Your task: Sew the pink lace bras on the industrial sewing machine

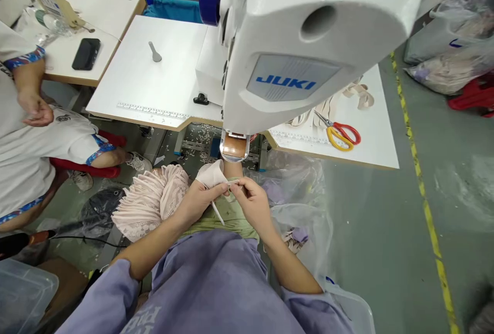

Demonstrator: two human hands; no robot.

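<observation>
My left hand (198, 201) and my right hand (250, 201) meet just below the arm of a white JUKI sewing machine (304, 40). Both pinch a small pale pink fabric piece (213, 174) with a thin strap between the fingertips. The piece curves up toward the machine's brown post bed (233, 147). A stack of pleated pink lace pieces (148, 203) rests on my lap, touching my left wrist. My fingers are closed on the cloth.
Red and yellow scissors (341, 134) and beige straps (357, 94) lie on the white table (154, 82). A clear plastic bag (304, 195) sits at my right. Another person in white (27, 138) sits at the left by a desk with a black phone (86, 53).
</observation>
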